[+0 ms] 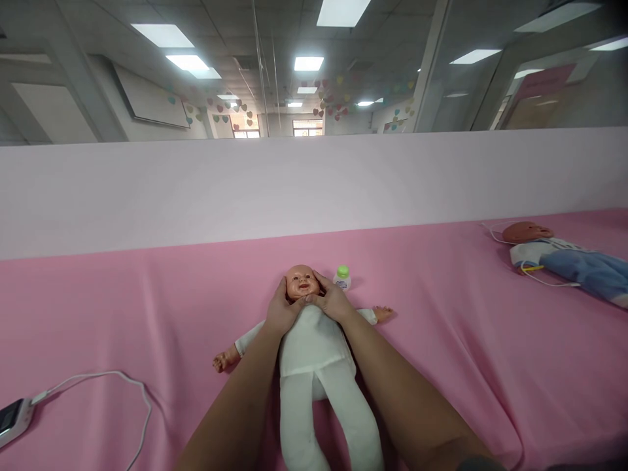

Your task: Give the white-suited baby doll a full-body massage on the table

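Observation:
A baby doll (316, 347) with a white cloth body lies on its back on the pink sheet (186, 307), head toward the wall and legs toward me. Its hard plastic head rests between my two hands. My left hand (286, 307) cups one side of the head and neck, and my right hand (332, 297) cups the other. Both thumbs meet under the doll's chin; the fingertips behind the head are hidden. Just beyond my right hand stands a small white bottle (342, 281) with a green cap.
At the right lies a second doll (579, 258) in blue and white clothes, with a thin white cord around it. A white device (17, 418) with a cable (118, 374) is at the lower left. A white wall (294, 190) with glass above backs the surface.

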Action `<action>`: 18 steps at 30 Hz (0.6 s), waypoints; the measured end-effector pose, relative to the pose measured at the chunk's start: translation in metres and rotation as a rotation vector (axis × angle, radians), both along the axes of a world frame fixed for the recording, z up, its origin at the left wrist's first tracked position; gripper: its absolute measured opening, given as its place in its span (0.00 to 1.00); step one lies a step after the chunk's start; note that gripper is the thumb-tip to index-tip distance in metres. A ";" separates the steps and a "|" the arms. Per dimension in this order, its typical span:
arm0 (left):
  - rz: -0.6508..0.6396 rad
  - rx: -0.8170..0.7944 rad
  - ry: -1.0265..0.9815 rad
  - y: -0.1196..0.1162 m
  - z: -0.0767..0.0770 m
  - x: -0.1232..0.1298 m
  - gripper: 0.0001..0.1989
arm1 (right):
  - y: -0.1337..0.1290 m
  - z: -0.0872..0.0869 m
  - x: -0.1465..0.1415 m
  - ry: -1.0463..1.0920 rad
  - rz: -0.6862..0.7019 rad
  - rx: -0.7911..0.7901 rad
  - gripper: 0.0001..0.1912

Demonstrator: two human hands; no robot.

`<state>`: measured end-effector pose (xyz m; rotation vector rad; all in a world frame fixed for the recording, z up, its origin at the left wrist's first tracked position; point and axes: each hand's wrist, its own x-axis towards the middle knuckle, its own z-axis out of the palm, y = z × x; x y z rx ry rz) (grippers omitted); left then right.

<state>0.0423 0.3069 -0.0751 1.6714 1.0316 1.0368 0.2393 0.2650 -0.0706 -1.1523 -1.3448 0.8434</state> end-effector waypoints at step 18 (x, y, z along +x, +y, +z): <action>0.017 -0.039 -0.149 0.017 -0.017 -0.003 0.39 | -0.006 0.010 0.006 0.078 0.077 -0.033 0.34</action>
